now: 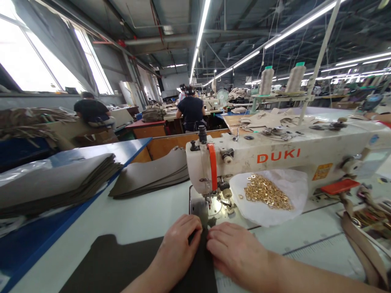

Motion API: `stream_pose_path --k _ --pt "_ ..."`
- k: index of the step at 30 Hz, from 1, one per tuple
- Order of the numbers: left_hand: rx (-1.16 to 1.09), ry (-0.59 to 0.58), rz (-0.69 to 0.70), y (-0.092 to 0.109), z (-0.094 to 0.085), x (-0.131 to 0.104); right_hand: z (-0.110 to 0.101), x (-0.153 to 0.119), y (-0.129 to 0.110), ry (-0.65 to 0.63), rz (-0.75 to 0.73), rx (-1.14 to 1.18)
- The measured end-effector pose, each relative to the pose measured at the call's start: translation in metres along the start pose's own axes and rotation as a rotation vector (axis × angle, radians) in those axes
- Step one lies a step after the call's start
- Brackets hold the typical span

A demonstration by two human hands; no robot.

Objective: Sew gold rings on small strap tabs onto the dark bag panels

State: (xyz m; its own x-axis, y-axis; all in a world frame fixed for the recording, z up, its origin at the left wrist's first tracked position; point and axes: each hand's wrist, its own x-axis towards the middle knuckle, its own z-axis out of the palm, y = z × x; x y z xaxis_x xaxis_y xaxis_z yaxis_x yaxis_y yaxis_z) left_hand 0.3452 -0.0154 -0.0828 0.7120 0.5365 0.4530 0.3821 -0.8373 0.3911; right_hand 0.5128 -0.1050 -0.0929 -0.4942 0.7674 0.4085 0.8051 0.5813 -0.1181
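A dark olive-grey fabric panel (134,260) lies on the sewing table, its narrow far end close to the needle area of a white sewing machine (284,146). My left hand (180,244) is on the panel, thumb and index finger pinched at its far end. On the panel's right edge, the curled fingers of my right hand (235,250) are closed; the fingertips' hold is partly hidden. Both hands are just in front of the presser foot (209,201), close together but apart. A small dark bit of material shows between them.
Gold D-rings (265,191) are heaped on a white sheet (293,183) beside the needle. Stacked panels (152,171) lie behind left, and another stack (55,183) on a blue-edged table. Tan straps (360,240) hang at right. Thread cones (266,81) stand behind. Co-workers (191,108) sit ahead.
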Motion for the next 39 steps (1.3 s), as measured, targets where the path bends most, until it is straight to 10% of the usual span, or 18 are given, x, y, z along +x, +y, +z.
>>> stream_pose_path --k 39 --pt "-0.040 -0.017 -0.006 0.0013 0.0039 0.0016 0.0016 0.0024 -0.0053 0.120 0.077 -0.001"
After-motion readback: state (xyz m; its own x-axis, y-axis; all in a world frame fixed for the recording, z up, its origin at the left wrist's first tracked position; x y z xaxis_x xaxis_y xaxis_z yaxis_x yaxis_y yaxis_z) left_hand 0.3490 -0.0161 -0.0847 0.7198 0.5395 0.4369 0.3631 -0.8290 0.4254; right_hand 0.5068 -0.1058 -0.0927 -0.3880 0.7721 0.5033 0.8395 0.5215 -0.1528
